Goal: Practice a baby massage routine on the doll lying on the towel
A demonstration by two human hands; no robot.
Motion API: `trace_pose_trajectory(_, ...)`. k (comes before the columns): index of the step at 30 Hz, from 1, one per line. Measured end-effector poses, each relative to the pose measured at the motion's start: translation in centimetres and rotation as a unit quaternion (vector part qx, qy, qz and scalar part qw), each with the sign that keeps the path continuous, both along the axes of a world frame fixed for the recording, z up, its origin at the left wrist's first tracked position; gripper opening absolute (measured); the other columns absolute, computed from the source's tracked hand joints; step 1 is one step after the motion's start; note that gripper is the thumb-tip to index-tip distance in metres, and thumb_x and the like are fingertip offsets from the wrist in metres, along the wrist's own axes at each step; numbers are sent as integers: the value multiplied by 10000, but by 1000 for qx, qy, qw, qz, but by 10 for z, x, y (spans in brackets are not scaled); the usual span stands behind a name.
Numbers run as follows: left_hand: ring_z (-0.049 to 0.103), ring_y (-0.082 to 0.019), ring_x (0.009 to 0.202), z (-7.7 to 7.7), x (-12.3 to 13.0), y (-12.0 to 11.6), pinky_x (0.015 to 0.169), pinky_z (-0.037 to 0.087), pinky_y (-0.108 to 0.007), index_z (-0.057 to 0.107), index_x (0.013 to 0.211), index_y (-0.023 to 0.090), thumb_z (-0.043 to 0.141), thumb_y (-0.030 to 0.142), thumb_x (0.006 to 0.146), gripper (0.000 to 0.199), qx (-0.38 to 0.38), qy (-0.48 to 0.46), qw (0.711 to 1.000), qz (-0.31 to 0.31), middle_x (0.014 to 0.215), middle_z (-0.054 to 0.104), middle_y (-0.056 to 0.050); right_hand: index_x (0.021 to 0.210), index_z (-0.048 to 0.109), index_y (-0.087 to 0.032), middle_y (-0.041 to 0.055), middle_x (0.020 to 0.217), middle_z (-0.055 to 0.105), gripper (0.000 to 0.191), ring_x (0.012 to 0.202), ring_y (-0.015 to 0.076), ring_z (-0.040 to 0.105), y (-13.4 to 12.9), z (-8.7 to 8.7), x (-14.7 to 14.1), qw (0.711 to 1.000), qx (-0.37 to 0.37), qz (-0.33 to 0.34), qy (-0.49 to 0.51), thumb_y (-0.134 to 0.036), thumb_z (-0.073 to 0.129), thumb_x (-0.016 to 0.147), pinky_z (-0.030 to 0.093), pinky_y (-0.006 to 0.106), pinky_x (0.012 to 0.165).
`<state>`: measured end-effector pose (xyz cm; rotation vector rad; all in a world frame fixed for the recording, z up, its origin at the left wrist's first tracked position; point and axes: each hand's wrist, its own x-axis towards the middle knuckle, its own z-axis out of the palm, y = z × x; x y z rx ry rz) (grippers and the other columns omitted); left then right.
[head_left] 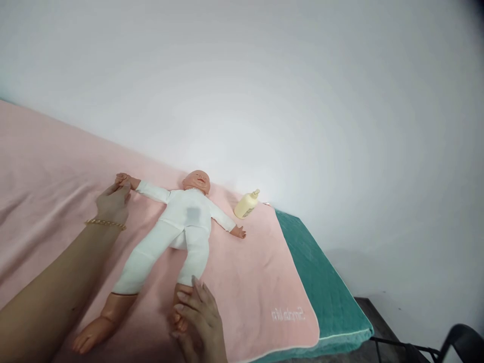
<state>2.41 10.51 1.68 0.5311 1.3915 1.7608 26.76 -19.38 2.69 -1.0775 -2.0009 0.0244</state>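
Note:
A baby doll (pixel 191 214) with a white cloth body lies on its back on a pink blanket (pixel 260 282), arms and legs spread. My left hand (pixel 113 203), a gold bracelet at its wrist, has its fingers closed on the doll's hand at the left. At the bottom centre, my right hand (pixel 202 317) is curled around the doll's foot on the right side, with the thumb low beside it. The doll's other foot (pixel 96 330) rests on the blanket, untouched.
A pale yellow pump bottle (pixel 245 205) stands on the blanket right of the doll, near the white wall (pixel 264 91). Under the blanket, a green mattress (pixel 321 272) shows at the right. A black metal frame (pixel 463 343) is at the lower right corner.

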Motion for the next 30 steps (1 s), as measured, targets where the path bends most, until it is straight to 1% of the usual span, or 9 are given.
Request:
trace_pose_trajectory(4,643,-142,868,7,3,-4,963,549,-371,633,1007,47,637,45,837,170,-41,-91,995,16,730,572,9,1212,621,-287,6,1181,758,250,1339,247,548,-4,-15,-1,998,41,-33,-38,-361,604,974,505,435,1096)
trace_pose_trajectory(8,648,-127,924,16,5,-12,1009,521,-343,636,1013,83,661,129,880,142,-29,-120,992,17,837,634,-10,1188,632,-283,5,1203,748,213,1345,230,541,-6,-19,-1,996,61,-52,-48,-322,591,983,500,416,1100)
trace_pose_trajectory(13,659,-149,1044,22,11,-17,1066,489,-359,649,1073,79,667,179,881,218,9,-97,995,12,1065,699,-78,1274,614,-247,34,1236,735,284,1356,217,540,-5,-20,3,995,63,-48,-56,-288,463,1037,489,430,1108)
trace_pose_trajectory(17,671,-171,1087,29,20,-22,1072,494,-333,683,1138,71,723,189,808,352,84,-27,996,3,1172,717,-110,1283,617,-190,64,1267,718,324,1392,201,503,4,-10,5,992,88,-52,-71,-198,396,1046,443,409,1146)
trace_pose_trajectory(19,677,-196,1101,33,26,-27,1062,510,-342,707,1140,80,758,212,770,396,123,20,992,-22,1181,730,-105,1286,616,-178,74,1288,705,327,1417,198,472,13,-3,5,992,88,-56,-72,-161,406,1036,426,406,1159)
trace_pose_trajectory(21,683,-218,1102,37,31,-35,1053,522,-363,735,1114,108,790,245,739,404,152,71,984,-58,1162,746,-81,1314,597,-178,90,1314,688,343,1433,211,452,25,4,4,993,87,-58,-53,-139,418,1025,446,423,1144)
trace_pose_trajectory(25,689,-252,1099,43,41,-52,1069,506,-401,786,1012,182,832,320,701,343,164,172,961,-139,1090,775,-36,1364,565,-229,93,1348,663,401,1411,215,485,51,12,1,996,63,-57,7,-113,433,1004,497,440,1105)
trace_pose_trajectory(28,697,-267,1087,41,47,-59,1055,505,-409,808,965,245,825,406,707,305,165,226,938,-205,1059,785,-20,1399,535,-267,78,1366,649,449,1407,202,490,71,15,-1,996,44,-52,59,-100,429,996,502,438,1103)
trace_pose_trajectory(30,702,-269,1078,36,50,-59,1047,500,-400,812,949,280,809,452,706,298,189,276,910,-247,1057,787,-11,1413,521,-276,76,1383,636,454,1415,198,479,82,17,-3,994,29,-51,91,-110,425,1001,497,433,1110)
